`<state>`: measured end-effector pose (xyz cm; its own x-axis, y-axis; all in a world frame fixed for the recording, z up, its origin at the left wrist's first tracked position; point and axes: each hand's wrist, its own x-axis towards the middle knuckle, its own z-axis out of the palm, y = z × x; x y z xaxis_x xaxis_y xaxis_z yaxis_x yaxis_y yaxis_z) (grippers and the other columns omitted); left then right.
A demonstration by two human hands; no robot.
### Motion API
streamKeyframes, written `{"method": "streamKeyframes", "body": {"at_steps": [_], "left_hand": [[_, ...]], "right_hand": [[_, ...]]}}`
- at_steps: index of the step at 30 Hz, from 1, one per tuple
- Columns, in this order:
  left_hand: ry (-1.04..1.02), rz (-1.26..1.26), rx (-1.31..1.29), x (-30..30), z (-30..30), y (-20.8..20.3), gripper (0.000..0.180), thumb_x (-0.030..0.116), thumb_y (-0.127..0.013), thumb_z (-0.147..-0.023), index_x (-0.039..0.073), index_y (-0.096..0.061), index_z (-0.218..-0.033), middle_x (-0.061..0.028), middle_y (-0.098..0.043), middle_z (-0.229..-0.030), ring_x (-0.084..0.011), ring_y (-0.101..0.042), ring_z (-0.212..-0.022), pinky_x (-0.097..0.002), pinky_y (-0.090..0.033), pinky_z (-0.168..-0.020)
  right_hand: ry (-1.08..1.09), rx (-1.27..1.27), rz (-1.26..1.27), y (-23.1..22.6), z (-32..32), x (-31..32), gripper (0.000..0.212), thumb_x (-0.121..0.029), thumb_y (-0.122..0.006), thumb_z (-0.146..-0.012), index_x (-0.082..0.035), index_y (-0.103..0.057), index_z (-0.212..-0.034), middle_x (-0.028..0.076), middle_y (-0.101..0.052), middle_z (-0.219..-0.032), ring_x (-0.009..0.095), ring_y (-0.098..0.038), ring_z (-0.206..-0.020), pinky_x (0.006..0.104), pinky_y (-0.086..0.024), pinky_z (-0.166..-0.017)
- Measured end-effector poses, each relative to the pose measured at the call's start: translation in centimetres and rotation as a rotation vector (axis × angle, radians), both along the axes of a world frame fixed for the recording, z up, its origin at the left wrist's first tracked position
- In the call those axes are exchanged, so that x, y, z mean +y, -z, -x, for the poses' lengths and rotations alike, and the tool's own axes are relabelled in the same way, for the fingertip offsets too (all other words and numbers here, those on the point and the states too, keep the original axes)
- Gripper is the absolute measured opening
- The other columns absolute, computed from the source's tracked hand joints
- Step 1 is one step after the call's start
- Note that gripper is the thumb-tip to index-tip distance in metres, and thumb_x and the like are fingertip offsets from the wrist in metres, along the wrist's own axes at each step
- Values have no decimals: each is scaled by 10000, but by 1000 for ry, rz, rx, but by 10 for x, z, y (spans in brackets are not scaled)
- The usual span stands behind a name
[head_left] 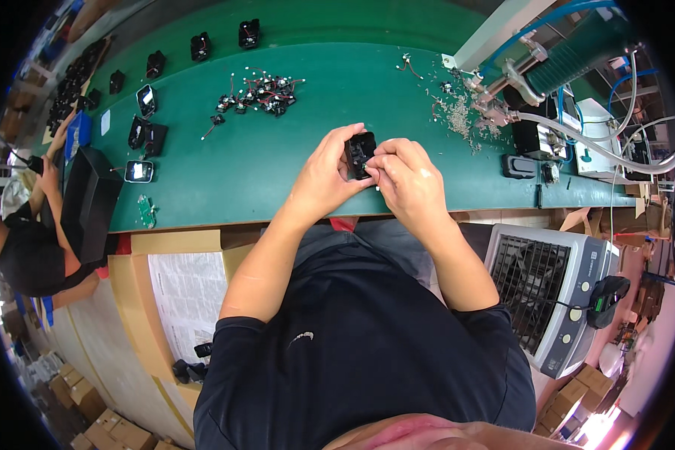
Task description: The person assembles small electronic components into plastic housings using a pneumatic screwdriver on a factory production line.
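Above a green-topped workbench (pixel 232 176), near its front edge, we are holding a small, open, black plastic housing (pixel 361 143), our left hand (pixel 325 169) clamping it with fingers at its far end and thumb at its near end. Our right hand (pixel 415 186) is working at the housing's right side, thumb and forefinger bunching close over the opening; at this size, we cannot tell whether they are closing on a small part. For clean work, we should be bracing the housing firmly, leaving its opening unobstructed, and pressing lightly with the right fingertips so that nothing inside is bending or getting trapped. Beyond our hands, a tangled heap of small black parts with red and black wires (pixel 276 103) is lying to the left; to the right, a loose scatter of tiny silvery metal pieces (pixel 457 116) is covering the bench.
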<state>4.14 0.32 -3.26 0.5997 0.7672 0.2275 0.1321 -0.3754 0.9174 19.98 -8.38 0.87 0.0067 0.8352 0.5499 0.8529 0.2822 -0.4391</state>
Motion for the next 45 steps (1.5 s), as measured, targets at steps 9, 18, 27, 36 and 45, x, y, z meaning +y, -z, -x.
{"method": "streamKeyframes", "body": {"at_steps": [9,18,27,36,45], "left_hand": [[-14,-97,12,0,0,0,818,5,-896,-640,70,-562,-1385,-83,-644,-1317,-164,-605,-794,-292,-554,-707],[-70,-358,-15,3,0,3,740,41,-911,-625,89,-620,-1304,-82,-686,-1258,-307,-644,-1103,-394,-553,-898],[11,-319,-12,3,3,-4,765,17,-913,-599,84,-612,-1300,-98,-669,-1242,-321,-618,-1133,-414,-550,-956],[-37,-346,-40,1,0,0,762,40,-921,-616,87,-618,-1314,-83,-691,-1266,-297,-640,-1114,-385,-547,-915],[-3,-420,-17,9,0,0,747,55,-929,-587,75,-637,-1275,-98,-693,-1232,-316,-642,-1092,-408,-542,-933]], "right_hand": [[4,-15,13,7,7,5,132,-11,-743,-741,-46,-690,-857,58,-625,-953,261,-625,-837,394,-550,-704],[126,-52,128,1,15,3,98,-57,-773,-749,-77,-753,-843,54,-579,-922,271,-588,-859,393,-529,-747],[51,21,148,10,11,4,91,-67,-773,-754,-81,-753,-842,50,-598,-933,254,-600,-878,404,-514,-753],[100,-115,136,4,10,0,82,-104,-772,-762,-93,-730,-832,35,-584,-927,247,-590,-882,397,-479,-761],[27,-4,131,13,7,5,62,-55,-743,-770,-68,-715,-823,57,-586,-937,266,-590,-913,401,-479,-779]]}}
